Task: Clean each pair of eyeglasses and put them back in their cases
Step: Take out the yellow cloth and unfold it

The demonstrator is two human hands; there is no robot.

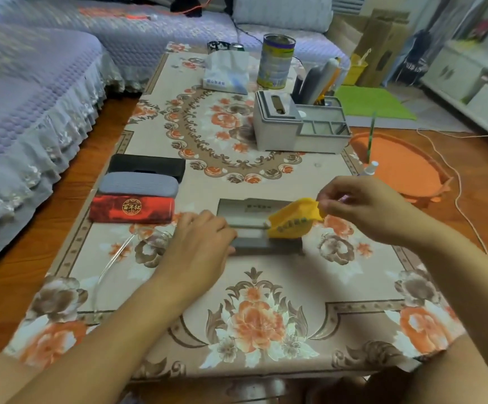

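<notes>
Near edge of the tabletop (266,275), on the floral cloth: two bare forearms reach in. Left hand (199,249) rests fingers-down on the left end of an open grey case (261,228), fingers curled over its edge, steadying it. Just left of that hand, a pair of clear-framed eyeglasses (120,258) lies on the cloth, one temple arm trailing toward the near side; lenses hard to make out against the pattern. Right hand (362,208) is raised over the right end of the case, thumb and fingertips pinching the upper corner of a yellow cleaning cloth (292,220); cloth hangs down into the open case. Case lid stands up behind, pale lining showing.

Left, a little farther: three closed cases side by side, touching — red case (132,209) nearest, grey case (137,184) in the middle, black case (149,166) farthest.

Right edge: small white spray bottle (371,167), partly behind the right hand.

Farther, centre-right: grey organiser box (295,123). Beyond it, a tall tin (276,62) and a tissue pack (228,71).
</notes>
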